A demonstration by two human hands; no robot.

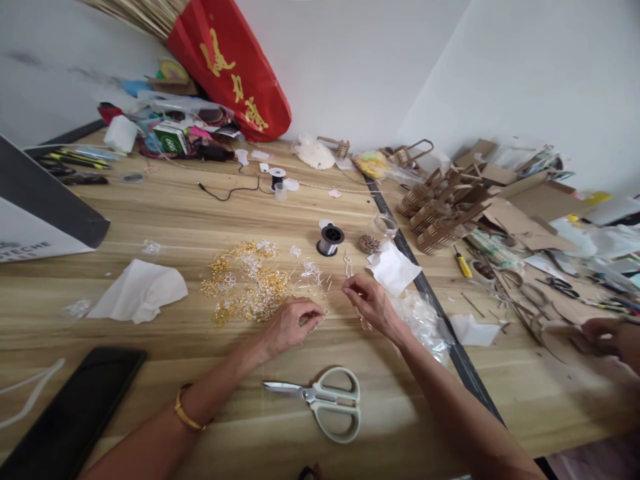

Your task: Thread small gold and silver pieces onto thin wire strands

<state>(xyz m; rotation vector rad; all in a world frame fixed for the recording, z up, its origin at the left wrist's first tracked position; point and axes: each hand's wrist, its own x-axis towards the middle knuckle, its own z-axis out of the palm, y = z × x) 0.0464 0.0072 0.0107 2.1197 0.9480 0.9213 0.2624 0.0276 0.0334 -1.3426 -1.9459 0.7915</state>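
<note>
My left hand (296, 319) hovers low over the wooden table, thumb and fingertips pinched together. By its fingertips shows a small silver chain-like strand (319, 323); I cannot make out whether it is gripped. My right hand (369, 300) is also closed in a pinch, and what it holds is too small to tell. Silvery links (349, 264) lie just beyond its fingers. Left of my hands spreads a pile of gold and silver beads and findings (255, 283). Scissors with pale handles (320, 395) rest nearer to me, blades pointing left.
A spool of thin wire (330, 239), a bowl of mixed beads (370, 243) and white paper (394, 268) stand beyond my right hand. A black phone (75, 413) lies at left. Small wooden baskets (435, 213) are stacked at right. Another person's hand (603, 332) works at the right edge.
</note>
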